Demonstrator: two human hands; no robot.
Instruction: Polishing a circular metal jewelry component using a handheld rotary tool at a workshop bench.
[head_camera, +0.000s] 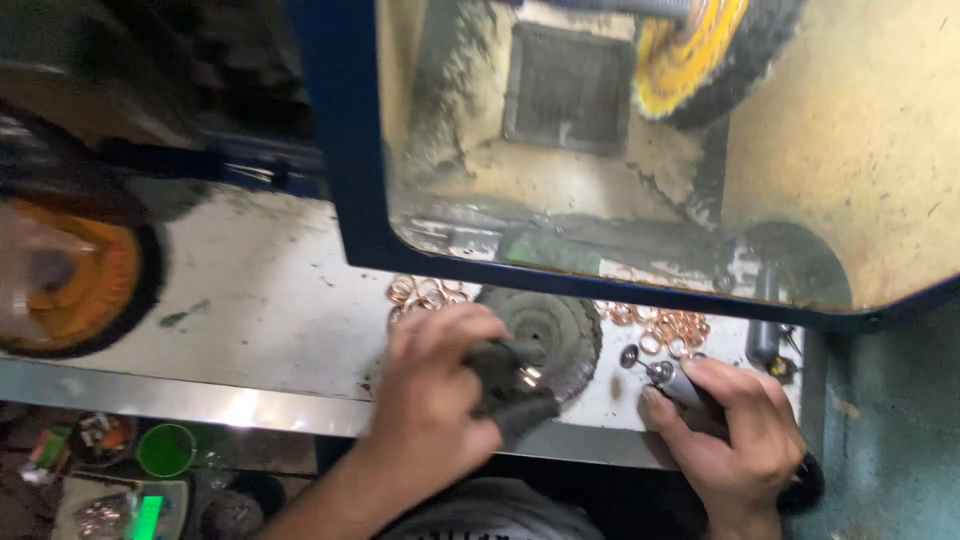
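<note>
**Two hands at a polishing bench: small workpiece and rotary tool**

Two hands were recorded over a soiled white tabletop. The left hand was curled shut around a small dark holder, a glint of metal showing at its tip; what it clamped was too small to tell. The right hand was wrapped round a rotary handpiece, its small disc bit pointing toward the holder, apart from it.

Directly behind the holder lay a grey buffing wheel, flat on the tabletop. Copper-coloured rings were heaped right of it, more to its left. A blue-framed guard enclosed a yellow buffing wheel; an orange wheel stood far left.

Handling, judged: holder light, rigid, best gripped at mid-body; rings thin, slippery, easily scattered.
</note>
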